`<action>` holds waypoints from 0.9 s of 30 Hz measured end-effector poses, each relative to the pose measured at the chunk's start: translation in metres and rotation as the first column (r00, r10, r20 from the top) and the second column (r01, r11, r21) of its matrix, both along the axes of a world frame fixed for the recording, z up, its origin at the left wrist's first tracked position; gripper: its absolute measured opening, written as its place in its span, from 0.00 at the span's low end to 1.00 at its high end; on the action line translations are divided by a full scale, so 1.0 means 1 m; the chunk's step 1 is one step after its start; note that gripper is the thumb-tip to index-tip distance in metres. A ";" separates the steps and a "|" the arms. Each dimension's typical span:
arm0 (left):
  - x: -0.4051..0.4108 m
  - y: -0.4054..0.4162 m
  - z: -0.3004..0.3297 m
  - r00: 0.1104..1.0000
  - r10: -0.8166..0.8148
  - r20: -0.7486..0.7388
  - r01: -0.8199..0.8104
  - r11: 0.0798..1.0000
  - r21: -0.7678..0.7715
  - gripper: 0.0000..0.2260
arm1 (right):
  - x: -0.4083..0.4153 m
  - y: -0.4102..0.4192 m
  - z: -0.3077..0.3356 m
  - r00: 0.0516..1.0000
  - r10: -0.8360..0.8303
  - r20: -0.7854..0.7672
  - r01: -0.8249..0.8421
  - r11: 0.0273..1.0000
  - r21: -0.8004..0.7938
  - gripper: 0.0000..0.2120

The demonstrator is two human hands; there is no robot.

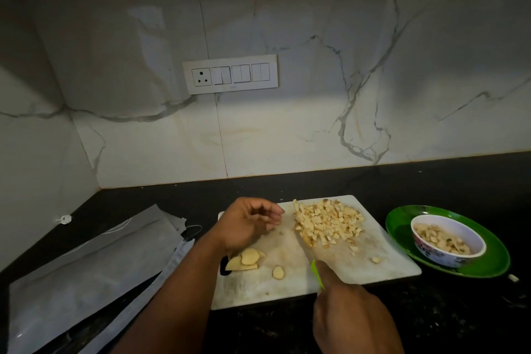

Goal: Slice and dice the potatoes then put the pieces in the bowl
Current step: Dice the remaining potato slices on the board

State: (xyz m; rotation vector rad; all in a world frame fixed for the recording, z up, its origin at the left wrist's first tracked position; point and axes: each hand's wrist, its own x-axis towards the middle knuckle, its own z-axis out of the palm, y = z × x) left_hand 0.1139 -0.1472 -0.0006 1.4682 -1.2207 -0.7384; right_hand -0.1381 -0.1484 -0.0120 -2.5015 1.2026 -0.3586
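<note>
A white cutting board (pixel 382 263) lies on the dark counter. A heap of diced potato (pixel 327 221) covers its far right part. A few potato slices (pixel 248 257) and one small round slice (pixel 278 272) lie at its near left. My right hand (pixel 350 316) grips a green-handled knife (pixel 307 247), its blade flat on the board against the heap's left edge. My left hand (pixel 247 224) hovers over the board left of the heap, fingers loosely curled and holding nothing. A white patterned bowl (pixel 425 251) with diced pieces inside sits on a green plate (pixel 488 261) at the right.
Grey plastic bags (pixel 94 267) lie on the counter to the left of the board, with a dark cable beside them. A marble wall with a switch panel (pixel 230 73) rises behind. A small white clip (pixel 65 219) lies near the left corner.
</note>
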 end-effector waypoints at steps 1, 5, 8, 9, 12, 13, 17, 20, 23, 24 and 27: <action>0.000 0.000 0.000 1.000 -0.005 -0.018 0.005 1.000 -0.015 0.17 | 0.000 0.000 0.000 1.000 -0.018 0.014 0.018 1.000 0.002 0.30; 0.008 -0.004 -0.002 0.960 0.280 0.003 -0.277 0.954 -0.113 0.15 | -0.001 0.003 0.001 0.998 0.018 0.056 -0.018 1.000 -0.005 0.30; 0.019 -0.006 -0.001 0.859 0.513 -0.004 -0.505 0.844 -0.181 0.14 | 0.004 0.003 0.004 0.992 0.120 0.026 -0.120 0.993 0.014 0.29; 0.023 -0.005 -0.002 0.824 0.566 0.022 -0.553 0.812 -0.187 0.13 | 0.007 0.003 0.005 0.989 0.147 0.004 -0.147 0.989 0.016 0.29; 0.034 -0.003 -0.010 0.713 0.678 0.179 -0.655 0.735 -0.177 0.09 | 0.012 0.002 0.004 0.989 0.145 -0.032 -0.145 0.989 -0.004 0.30; 0.037 -0.003 -0.013 0.686 0.685 0.246 -0.667 0.727 -0.164 0.09 | 0.012 0.001 0.003 0.993 0.117 -0.027 -0.117 0.993 -0.010 0.30; 0.043 -0.008 -0.021 0.670 0.526 0.524 -0.616 0.788 -0.005 0.15 | 0.003 -0.004 0.002 1.000 0.002 0.003 -0.002 1.000 -0.005 0.31; 0.045 -0.013 -0.023 0.688 0.361 0.630 -0.548 0.828 0.123 0.20 | 0.004 -0.001 0.004 0.999 0.053 0.006 -0.053 0.999 -0.008 0.31; 0.042 -0.016 -0.022 0.709 0.284 0.646 -0.506 0.842 0.185 0.20 | 0.012 0.003 0.002 0.985 0.167 -0.044 -0.167 0.986 0.004 0.31; 0.042 -0.017 -0.021 0.718 0.271 0.641 -0.483 0.857 0.179 0.19 | 0.014 0.002 0.001 0.983 0.178 -0.053 -0.178 0.984 0.005 0.31; 0.034 -0.016 -0.019 0.782 0.186 0.594 -0.356 0.916 0.183 0.17 | 0.011 -0.002 0.000 0.995 0.088 -0.055 -0.088 0.996 -0.003 0.30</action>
